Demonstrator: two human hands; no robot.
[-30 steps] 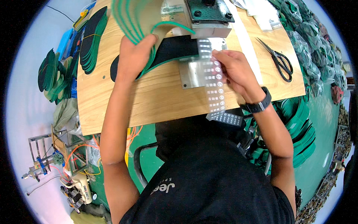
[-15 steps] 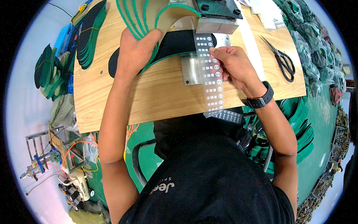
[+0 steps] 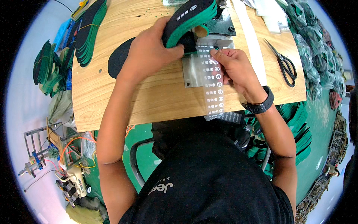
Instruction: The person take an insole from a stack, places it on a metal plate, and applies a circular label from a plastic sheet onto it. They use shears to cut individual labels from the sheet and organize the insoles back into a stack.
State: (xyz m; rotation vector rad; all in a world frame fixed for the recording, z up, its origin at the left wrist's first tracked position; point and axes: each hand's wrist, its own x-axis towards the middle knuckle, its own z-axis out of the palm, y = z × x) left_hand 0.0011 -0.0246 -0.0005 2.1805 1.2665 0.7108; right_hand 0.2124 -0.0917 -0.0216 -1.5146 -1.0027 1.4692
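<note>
My left hand [image 3: 151, 52] is closed around several insoles [image 3: 188, 18], stacked and curved. Their edges are green, and the black top face bears a small white print. Beneath that hand a black insole [image 3: 121, 56] lies flat, one end on the wood and the other running toward the metal press [image 3: 216, 40]. Thumb and fingers of my right hand [image 3: 235, 69] pinch the edge of a clear strip of white printed labels [image 3: 212, 84]. The strip crosses a shiny metal plate [image 3: 192, 72] and hangs over the table's front edge.
Black-handled scissors [image 3: 285, 65] rest at the table's right, beside a long white strip [image 3: 250, 41]. A banded insole stack [image 3: 89, 33] lies at left. Bagged bundles [image 3: 317, 48] fill the far right, and green insoles [image 3: 294, 127] sit below the table's right side.
My left hand has turned the insoles over, from tan undersides to the printed black face, and moved them right toward the press. The label strip has shifted slightly toward me.
</note>
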